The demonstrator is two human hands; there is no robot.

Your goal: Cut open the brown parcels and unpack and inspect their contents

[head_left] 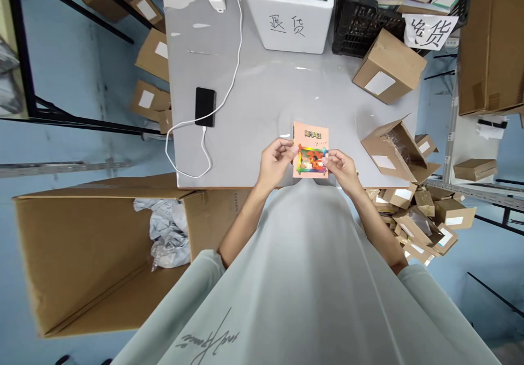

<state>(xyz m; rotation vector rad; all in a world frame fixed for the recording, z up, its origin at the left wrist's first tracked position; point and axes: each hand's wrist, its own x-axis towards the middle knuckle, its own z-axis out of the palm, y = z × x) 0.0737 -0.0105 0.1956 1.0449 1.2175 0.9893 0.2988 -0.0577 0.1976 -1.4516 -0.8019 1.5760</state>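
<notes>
A small square booklet (310, 136), pinkish orange with a rainbow-framed picture on its cover, is held up just above the near edge of the table. My left hand (277, 160) pinches its left edge between thumb and fingers. On the opposite edge, my right hand (341, 169) has its thumb on the cover and fingers curled at the side. The back of the booklet is hidden from me.
A phone (205, 107) with a white cable lies on the grey table (254, 97). Farther back stand a white foam box (290, 24) and a black crate (354, 29). Cardboard boxes (391, 67) sit at right; a large carton (102, 267) stands lower left.
</notes>
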